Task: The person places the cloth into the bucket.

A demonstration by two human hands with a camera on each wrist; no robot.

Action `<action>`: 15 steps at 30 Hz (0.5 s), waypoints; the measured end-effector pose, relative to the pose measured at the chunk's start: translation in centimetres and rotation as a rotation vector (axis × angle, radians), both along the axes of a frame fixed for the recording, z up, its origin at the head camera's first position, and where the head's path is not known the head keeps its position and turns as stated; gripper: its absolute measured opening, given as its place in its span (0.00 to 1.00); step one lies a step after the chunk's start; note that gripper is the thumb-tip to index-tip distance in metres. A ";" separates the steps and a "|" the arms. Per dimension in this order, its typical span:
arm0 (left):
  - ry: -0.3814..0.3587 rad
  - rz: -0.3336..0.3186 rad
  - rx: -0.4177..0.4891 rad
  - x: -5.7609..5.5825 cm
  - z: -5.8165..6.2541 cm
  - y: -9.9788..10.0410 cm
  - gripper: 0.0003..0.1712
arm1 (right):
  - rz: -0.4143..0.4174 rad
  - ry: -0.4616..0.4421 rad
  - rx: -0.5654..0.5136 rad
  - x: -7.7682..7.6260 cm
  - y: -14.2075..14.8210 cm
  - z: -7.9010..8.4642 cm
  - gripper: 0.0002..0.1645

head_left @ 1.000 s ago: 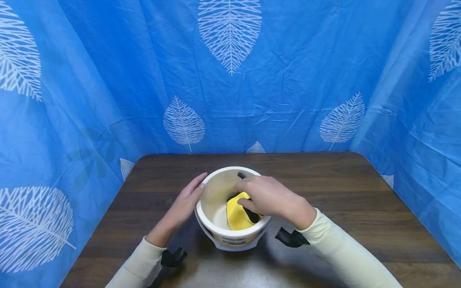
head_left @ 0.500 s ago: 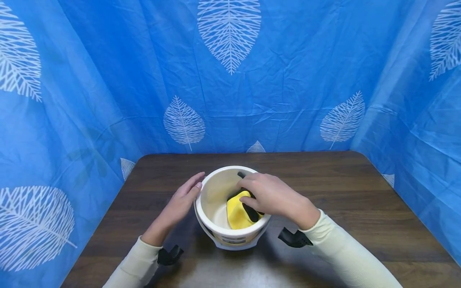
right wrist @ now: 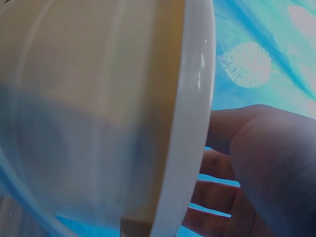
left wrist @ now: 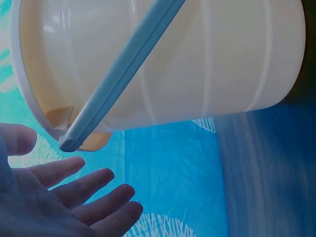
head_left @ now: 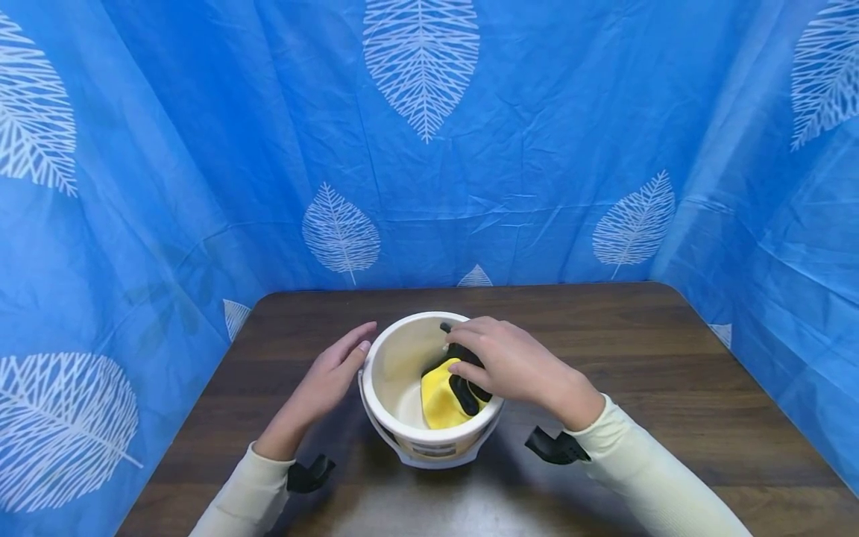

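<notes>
A cream bucket with a pale bail handle stands upright on the table. Inside, against its right wall, lies a yellow and black piece that looks like a glove, with dark finger-like ends. Over the bucket's right rim reaches my right hand, fingers and thumb spread apart above the black part; whether a fingertip still touches it, I cannot tell. My left hand is just left of the bucket, palm toward it. In the left wrist view its loose, spread fingers hold nothing and are apart from the wall.
The dark wooden table extends around the bucket. Blue curtains with white leaf prints close off the back and both sides. Each wrist carries a black strap mount.
My left hand has drifted left, off the bucket's rim. The right hand has shifted slightly right, its fingers loosening and uncovering more of the black part. The bucket has stayed in place.
</notes>
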State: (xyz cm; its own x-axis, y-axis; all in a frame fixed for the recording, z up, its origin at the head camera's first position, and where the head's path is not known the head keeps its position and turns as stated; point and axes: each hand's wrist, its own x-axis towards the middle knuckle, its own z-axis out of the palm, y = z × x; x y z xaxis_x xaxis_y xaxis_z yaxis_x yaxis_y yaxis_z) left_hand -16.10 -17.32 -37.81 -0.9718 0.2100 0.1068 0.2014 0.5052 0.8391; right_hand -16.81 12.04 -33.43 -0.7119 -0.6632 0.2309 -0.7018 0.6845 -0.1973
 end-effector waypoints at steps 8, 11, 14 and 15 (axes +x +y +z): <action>0.111 0.016 -0.166 0.3 0.2 -0.4 0.32 | -0.014 0.043 -0.022 -0.2 0.8 -0.4 0.29; 0.125 0.025 -0.201 0.5 0.2 -0.4 0.32 | -0.020 0.051 -0.016 -0.2 1.0 -0.5 0.30; 0.132 0.031 -0.221 0.6 0.3 -0.3 0.31 | -0.029 0.051 -0.018 -0.2 1.4 -0.6 0.29; 0.136 0.034 -0.228 0.6 0.3 -0.3 0.31 | -0.030 0.051 -0.021 -0.2 1.5 -0.6 0.28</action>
